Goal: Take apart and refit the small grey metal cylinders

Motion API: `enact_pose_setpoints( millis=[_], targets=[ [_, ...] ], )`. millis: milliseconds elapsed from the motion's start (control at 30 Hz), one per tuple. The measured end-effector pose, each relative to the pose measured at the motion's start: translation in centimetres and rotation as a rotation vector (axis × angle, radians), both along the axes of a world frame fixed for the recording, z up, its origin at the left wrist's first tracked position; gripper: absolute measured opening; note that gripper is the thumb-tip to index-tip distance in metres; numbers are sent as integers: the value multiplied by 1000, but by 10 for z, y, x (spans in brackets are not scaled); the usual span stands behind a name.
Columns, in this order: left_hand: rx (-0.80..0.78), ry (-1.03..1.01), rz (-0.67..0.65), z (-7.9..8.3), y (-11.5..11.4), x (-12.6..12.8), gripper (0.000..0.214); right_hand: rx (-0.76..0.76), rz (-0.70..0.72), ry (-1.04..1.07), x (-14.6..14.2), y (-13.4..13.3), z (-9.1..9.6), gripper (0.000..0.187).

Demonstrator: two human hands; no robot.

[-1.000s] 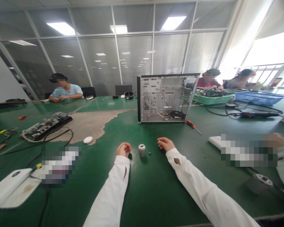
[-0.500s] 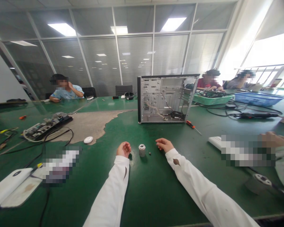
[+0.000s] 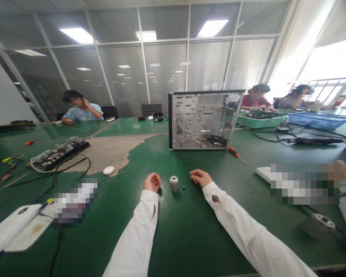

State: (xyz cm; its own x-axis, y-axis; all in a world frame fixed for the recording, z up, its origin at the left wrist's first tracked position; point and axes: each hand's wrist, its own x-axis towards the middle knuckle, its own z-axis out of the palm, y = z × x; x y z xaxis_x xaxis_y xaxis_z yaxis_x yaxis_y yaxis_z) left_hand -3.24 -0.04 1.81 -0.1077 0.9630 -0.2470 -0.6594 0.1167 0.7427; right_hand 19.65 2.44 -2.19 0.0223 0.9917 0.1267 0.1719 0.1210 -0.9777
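Note:
A small grey cylinder [image 3: 174, 184] with dark openings in its pale top stands upright on the green table between my hands. Just to its right lies a tiny dark metal piece [image 3: 183, 187], too small to name. My left hand [image 3: 152, 182] rests on its side left of the cylinder, fingers loosely curled and the palm bare. To the right of the tiny piece is my right hand [image 3: 201, 177], its fingers loosely bent and apart from the thumb. Neither hand touches the cylinder, and nothing shows in either one.
An open computer case [image 3: 202, 123] stands beyond my hands, beside a screwdriver [image 3: 238, 155]. At left are a circuit board [image 3: 57, 154], cables and a white oval item [image 3: 108, 170]. A green basket [image 3: 261, 121] and blue basket [image 3: 320, 120] stand far right. A co-worker's hand [image 3: 343, 170] is at right.
The whole view has shifted very slightly. My hands, the cylinder and the tiny piece keep their places relative to one another.

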Motion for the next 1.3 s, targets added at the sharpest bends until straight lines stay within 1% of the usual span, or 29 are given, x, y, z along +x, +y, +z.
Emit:
enact_pose_setpoints(
  millis=[233,367,433,533,667,733,867,1067,1200,1300],
  targets=[
    [25,2,-22,-2,-1,-3,9,17,-7,-90,-3,-5,4,22],
    [12,8,-12,-1,-1,-3,9,50,3,-148,-4,-11,10,19],
    [12,8,-14,-1,-1,-3,9,116,4,-216,-6,-17,16,19],
    [11,6,-21,-2,1,-3,9,282,8,-322,-15,-33,28,25],
    [6,2,-28,-3,2,-3,10,473,44,-430,-41,-55,39,41],
    [7,1,-28,-3,2,-4,11,511,27,-487,-55,-62,39,49],
    [6,-4,-26,-2,1,-3,10,482,-25,-573,-72,-63,33,57],
    [-8,-5,-8,0,1,-1,11,455,-47,-527,-71,-57,30,57],
    [-16,-7,-3,2,0,0,11,461,-47,-487,-68,-65,37,56],
    [-20,-6,-3,4,-1,-1,11,458,-39,-430,-62,-81,49,55]
  ],
)
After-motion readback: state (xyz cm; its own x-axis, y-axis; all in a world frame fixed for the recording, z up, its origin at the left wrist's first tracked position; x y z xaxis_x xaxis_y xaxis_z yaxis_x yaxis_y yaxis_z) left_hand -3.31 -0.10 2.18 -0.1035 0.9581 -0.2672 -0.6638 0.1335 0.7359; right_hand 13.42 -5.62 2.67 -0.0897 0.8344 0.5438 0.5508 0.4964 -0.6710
